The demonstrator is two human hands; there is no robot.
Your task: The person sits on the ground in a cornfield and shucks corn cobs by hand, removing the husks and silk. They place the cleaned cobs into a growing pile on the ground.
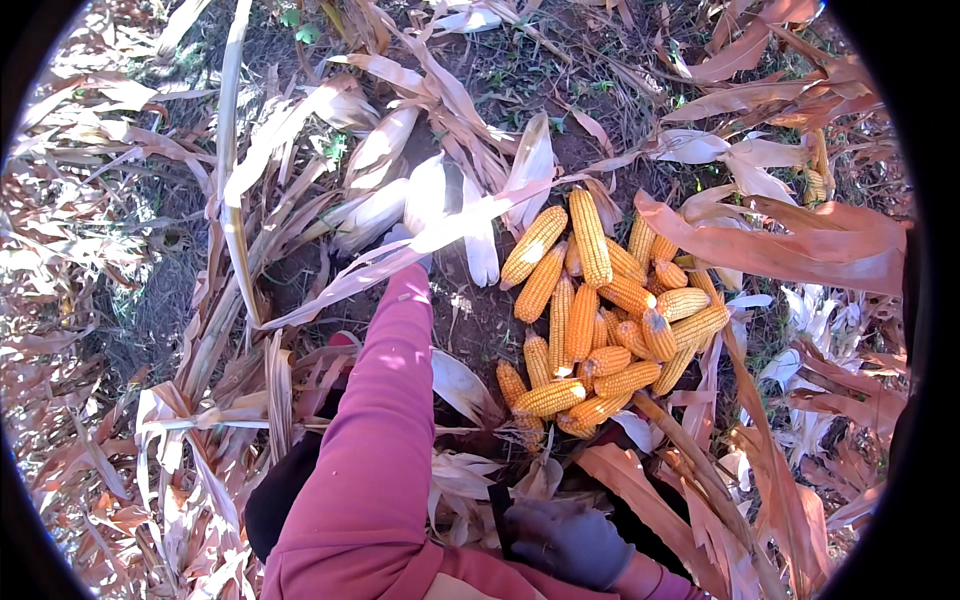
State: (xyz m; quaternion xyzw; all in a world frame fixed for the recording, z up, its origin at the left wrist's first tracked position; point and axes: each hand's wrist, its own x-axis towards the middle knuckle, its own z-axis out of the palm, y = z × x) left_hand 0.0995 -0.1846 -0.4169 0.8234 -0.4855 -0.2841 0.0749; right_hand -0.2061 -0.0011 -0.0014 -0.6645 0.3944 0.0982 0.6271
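My left arm in a pink sleeve reaches forward, away from my body. Its gloved hand is mostly covered by a long dry leaf, beside some pale ears in their husks; its fingers are hidden. Close to my body at the lower edge, my right hand wears a dark glove. It is closed against a narrow black object that I cannot make out. In front of me to the right lies a pile of husked yellow corn cobs.
Dry corn stalks and leaves cover much of the ground on both sides. A broad dry leaf hangs over the pile's right side. Another yellow cob lies at the far right. Bare soil shows left of the pile.
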